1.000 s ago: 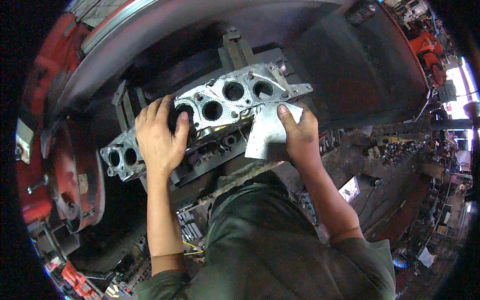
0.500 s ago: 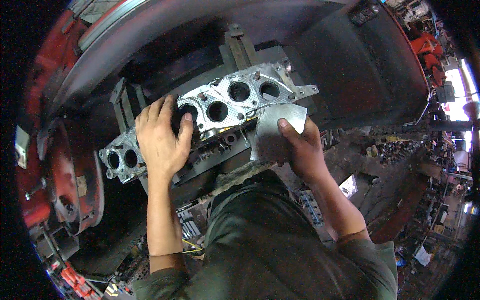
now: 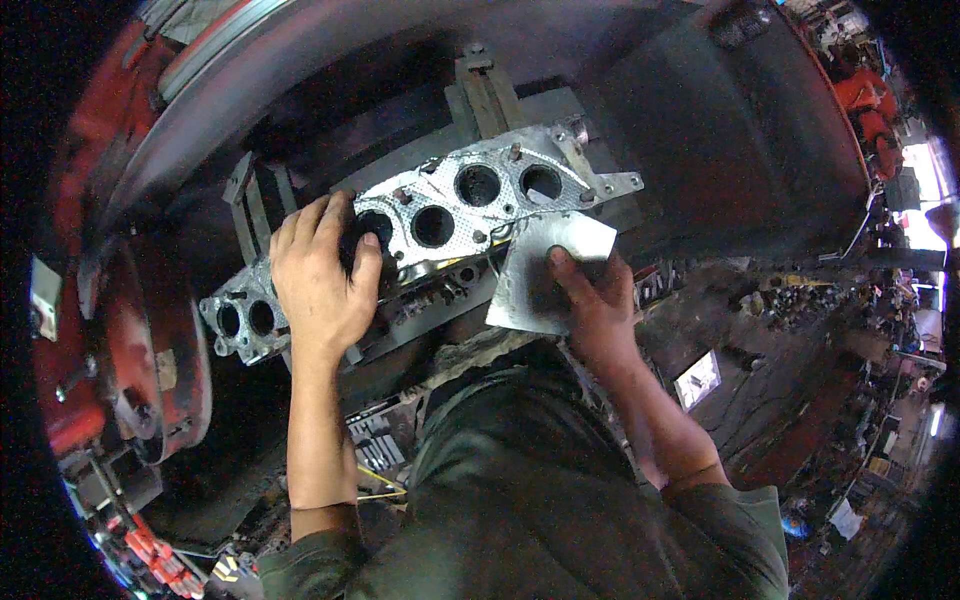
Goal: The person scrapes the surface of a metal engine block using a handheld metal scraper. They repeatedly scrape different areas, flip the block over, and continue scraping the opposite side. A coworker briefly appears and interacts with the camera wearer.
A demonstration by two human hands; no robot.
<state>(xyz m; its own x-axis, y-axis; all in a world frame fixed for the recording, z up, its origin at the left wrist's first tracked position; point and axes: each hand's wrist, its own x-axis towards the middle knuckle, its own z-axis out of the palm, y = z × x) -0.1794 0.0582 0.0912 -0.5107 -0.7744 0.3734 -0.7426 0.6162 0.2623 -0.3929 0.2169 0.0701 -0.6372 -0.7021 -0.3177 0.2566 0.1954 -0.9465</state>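
Observation:
A long silver-grey engine manifold with several round ports and short studs lies slanted before me, its face patterned and shiny. My left hand rests over its left half, fingers together across the far edge and thumb spread beside a port, gripping it. That hand covers part of the manifold. In my right hand a thin, slightly bent grey sheet is pinched, thumb on top and fingers hidden beneath. The sheet's upper edge lies close to the manifold's near edge; whether they touch I cannot tell.
Metal supports stand behind the manifold inside a dark, wide tray-like housing. A red round machine part is at left. Below, tools and a bright rectangular thing lie about; cluttered shelves are at far right.
My right hand has moved slightly left with the grey sheet, which has tilted and shows more of its lower left corner. My left hand stays on the manifold.

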